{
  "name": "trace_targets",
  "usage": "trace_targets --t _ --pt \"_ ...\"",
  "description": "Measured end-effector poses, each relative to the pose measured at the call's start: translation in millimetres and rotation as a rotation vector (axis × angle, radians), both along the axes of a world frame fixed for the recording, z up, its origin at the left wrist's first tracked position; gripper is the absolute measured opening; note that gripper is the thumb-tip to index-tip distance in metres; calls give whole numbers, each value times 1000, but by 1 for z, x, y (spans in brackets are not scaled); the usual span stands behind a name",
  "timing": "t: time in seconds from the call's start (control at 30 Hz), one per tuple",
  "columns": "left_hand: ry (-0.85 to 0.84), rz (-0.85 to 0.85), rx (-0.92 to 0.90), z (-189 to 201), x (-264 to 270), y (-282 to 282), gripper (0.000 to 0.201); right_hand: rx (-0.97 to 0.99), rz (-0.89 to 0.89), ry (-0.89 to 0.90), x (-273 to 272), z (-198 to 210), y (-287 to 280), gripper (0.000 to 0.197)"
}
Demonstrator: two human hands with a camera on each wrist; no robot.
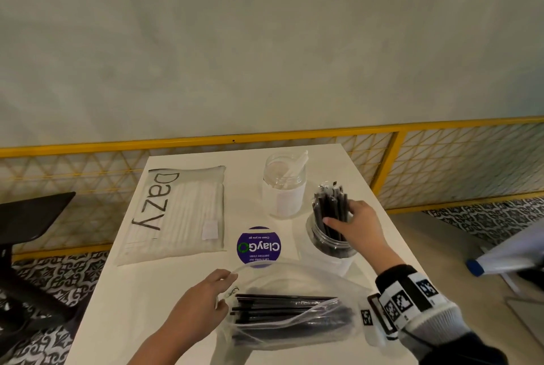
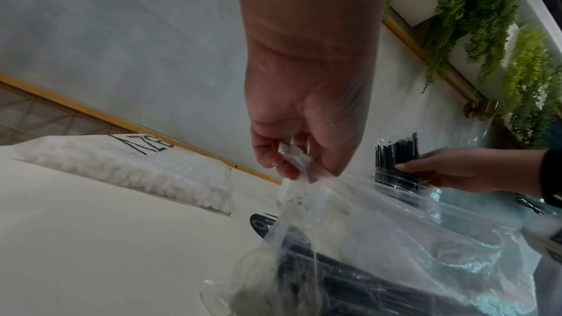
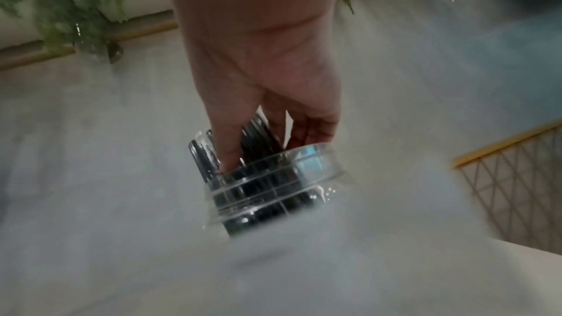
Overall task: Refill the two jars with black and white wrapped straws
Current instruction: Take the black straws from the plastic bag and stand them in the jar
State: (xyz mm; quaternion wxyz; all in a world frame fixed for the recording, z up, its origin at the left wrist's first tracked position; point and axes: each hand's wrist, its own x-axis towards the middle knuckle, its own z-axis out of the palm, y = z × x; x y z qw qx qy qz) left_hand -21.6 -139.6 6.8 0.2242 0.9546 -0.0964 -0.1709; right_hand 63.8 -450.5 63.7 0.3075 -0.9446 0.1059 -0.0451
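A clear jar (image 1: pixel 334 250) at the table's right holds a bundle of black wrapped straws (image 1: pixel 329 202) standing upright. My right hand (image 1: pixel 341 216) grips that bundle just above the jar's rim (image 3: pixel 273 184), thumb on one side and fingers on the other. Behind it stands a second clear jar (image 1: pixel 284 185) with only a few white straws. Near the front edge lies a clear plastic bag (image 1: pixel 294 314) of black straws. My left hand (image 1: pixel 228 285) pinches that bag's open edge (image 2: pixel 295 155). A sealed pack of white straws (image 1: pixel 179 211) marked "Dazy" lies at the left.
A round purple sticker (image 1: pixel 258 247) sits mid-table between the pack and the jars. A yellow mesh railing (image 1: pixel 397 141) runs behind the white table (image 1: pixel 132 305). A black chair (image 1: pixel 29 217) stands to the left, and a blue-capped object (image 1: pixel 500 261) lies on the floor to the right.
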Motion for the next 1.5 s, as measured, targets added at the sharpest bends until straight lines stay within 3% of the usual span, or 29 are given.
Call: trace_targets --t 0.1,0.17,0.23,0.3,0.33,0.4,0.5,0.57,0.83,1.2,1.5 --pt "7 1 13 2 -2 0 54 -84 -23 -27 -2 -1 -2 82" --pt "10 6 10 3 -3 0 54 -57 -28 -219 -12 6 3 86" --pt "11 7 8 4 -2 -2 55 34 69 -538 -32 12 17 59" --pt "13 1 7 6 -1 -4 56 139 371 -647 -55 7 38 22" --pt "13 -2 7 6 0 -4 56 158 536 -568 -65 -1 49 13" --pt "10 -10 12 9 1 -6 58 103 756 -218 -78 -23 71 18" --pt "16 -27 15 11 0 -8 61 -197 772 295 -79 -68 90 49" --pt "25 -55 2 10 -1 -10 63 -260 752 436 -77 -83 96 60" --pt "44 -33 13 9 -6 -5 64 -295 769 401 -72 -93 104 47" --pt "53 -4 -32 1 0 2 63 -250 746 278 -83 -75 90 33" --pt "45 2 -23 -5 4 4 63 -72 705 107 -90 -55 81 27"
